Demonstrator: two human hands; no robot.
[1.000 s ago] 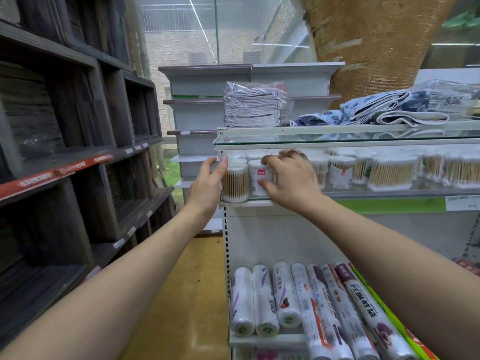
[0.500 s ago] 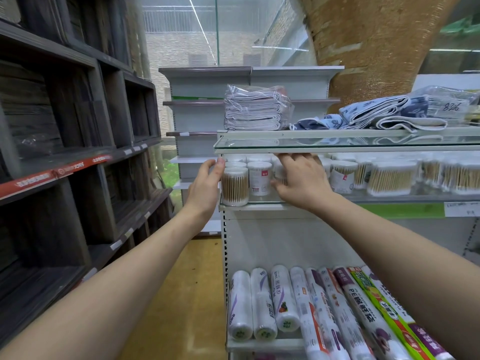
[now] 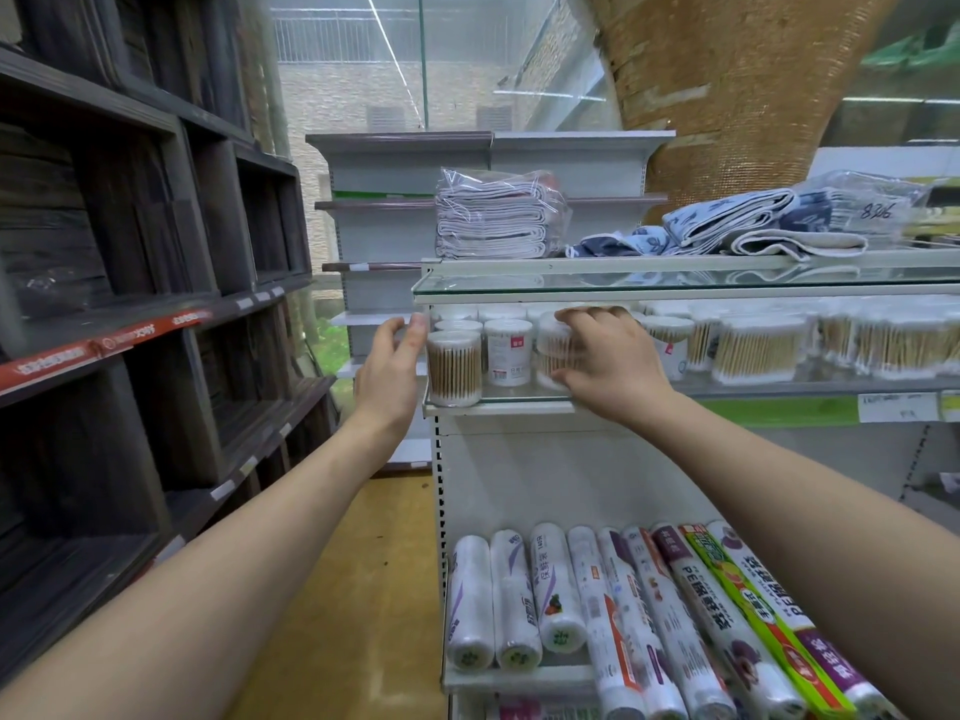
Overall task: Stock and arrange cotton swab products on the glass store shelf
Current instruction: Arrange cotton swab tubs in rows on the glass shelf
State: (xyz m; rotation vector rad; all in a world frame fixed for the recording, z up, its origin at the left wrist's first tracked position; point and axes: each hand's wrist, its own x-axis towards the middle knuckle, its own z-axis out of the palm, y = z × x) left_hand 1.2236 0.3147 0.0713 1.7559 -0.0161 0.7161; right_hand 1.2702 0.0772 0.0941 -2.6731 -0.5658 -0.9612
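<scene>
Retail shop: metal gondola shelving (image 3: 519, 459), price-tag strips (image 3: 896, 406), rows of packaged cotton swabs (image 3: 753, 350), boxed wrap rolls (image 3: 675, 615) below.

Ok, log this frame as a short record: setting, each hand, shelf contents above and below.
setting: store aisle, glass shelf of cotton swab tubs
left hand: open, fingers straight at the shelf's left end beside the corner tub
right hand: grips a clear swab tub, third along the front row
middle tub: white label, untouched
above: bagged folded cloths
below: plastic wrap rolls
</scene>
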